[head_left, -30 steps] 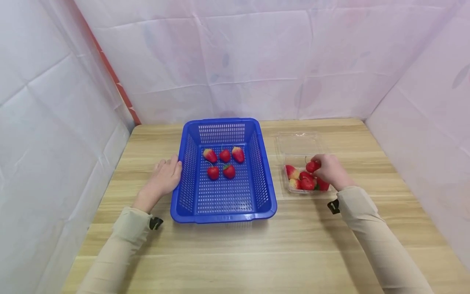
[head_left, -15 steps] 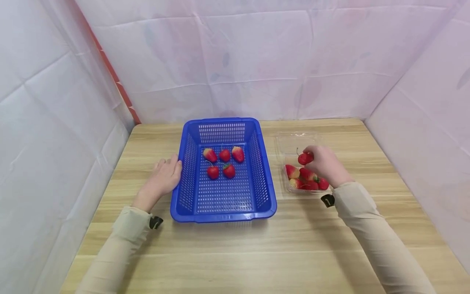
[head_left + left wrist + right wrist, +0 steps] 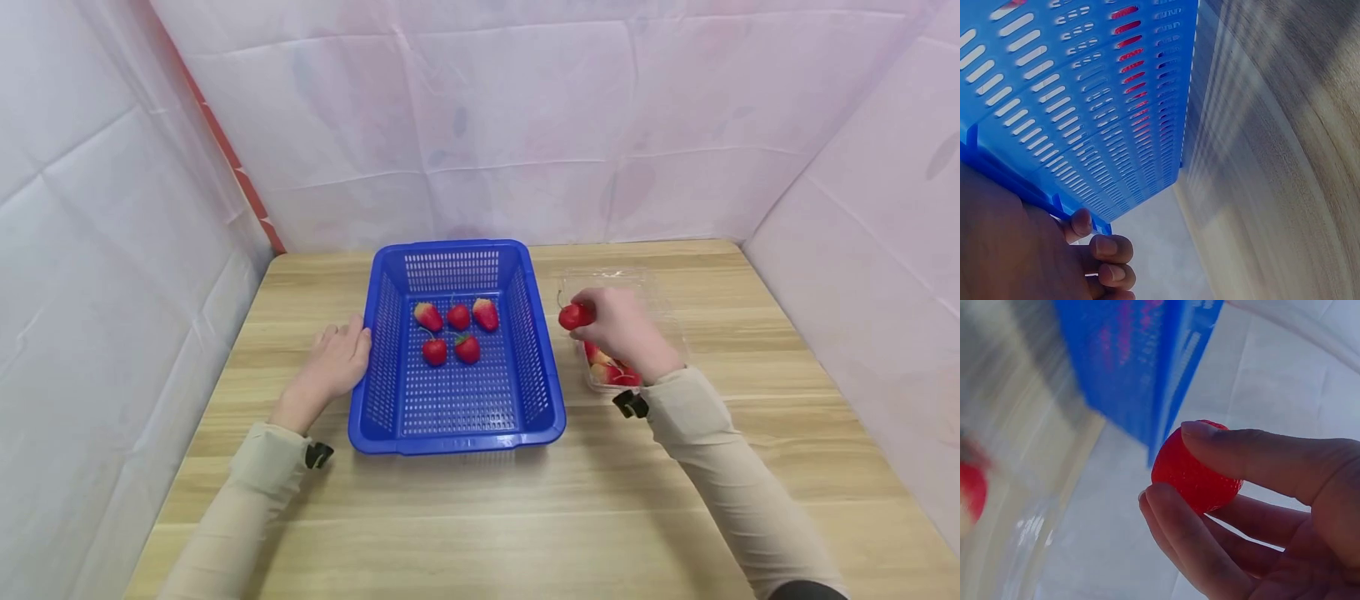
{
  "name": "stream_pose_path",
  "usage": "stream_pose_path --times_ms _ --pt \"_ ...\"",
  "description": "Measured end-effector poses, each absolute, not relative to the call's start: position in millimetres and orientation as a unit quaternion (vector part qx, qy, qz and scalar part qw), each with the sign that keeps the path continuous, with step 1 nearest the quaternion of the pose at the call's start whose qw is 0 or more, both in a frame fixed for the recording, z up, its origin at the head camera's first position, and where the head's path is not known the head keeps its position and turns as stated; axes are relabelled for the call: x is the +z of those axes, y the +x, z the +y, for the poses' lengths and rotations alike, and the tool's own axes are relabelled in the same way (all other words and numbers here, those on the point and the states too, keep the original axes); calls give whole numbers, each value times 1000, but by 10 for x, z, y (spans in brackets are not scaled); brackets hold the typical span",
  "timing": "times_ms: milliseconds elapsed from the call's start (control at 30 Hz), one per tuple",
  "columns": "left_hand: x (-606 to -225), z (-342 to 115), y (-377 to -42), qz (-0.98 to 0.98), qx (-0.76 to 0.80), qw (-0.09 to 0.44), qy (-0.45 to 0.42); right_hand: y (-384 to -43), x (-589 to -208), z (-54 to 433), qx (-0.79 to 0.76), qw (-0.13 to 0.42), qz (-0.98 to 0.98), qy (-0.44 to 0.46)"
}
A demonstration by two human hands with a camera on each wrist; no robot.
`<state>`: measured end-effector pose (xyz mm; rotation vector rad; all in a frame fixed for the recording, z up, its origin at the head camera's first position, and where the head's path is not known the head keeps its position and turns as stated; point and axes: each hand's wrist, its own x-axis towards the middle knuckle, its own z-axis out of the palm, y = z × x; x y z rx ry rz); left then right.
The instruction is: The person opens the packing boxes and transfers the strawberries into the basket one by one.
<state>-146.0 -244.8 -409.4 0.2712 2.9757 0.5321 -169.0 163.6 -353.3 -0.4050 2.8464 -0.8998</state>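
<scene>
A blue plastic basket stands mid-table with several red strawberries on its mesh floor. At its left rim is my left hand; the left wrist view shows the thumb at the rim and the other fingers curled beside it. My right hand pinches a red strawberry with a thin stem between thumb and fingertips. It hangs just off the basket's right side, above a clear plastic box. More strawberries lie in that box, partly hidden under the hand.
The box's transparent lid lies folded back behind it. White patterned sheets hang behind and on both sides of the wooden table. The basket's raised rim lies left of the right hand.
My right hand has lifted the strawberry up out of the clear box and carried it left toward the basket. The left hand and the basket have stayed in place.
</scene>
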Motion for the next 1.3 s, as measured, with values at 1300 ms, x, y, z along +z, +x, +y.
stream_pose_path --times_ms 1300 --pt "-4091 -2448 -1436 979 176 55 90 -1932 -3756 519 -314 153 928 -131"
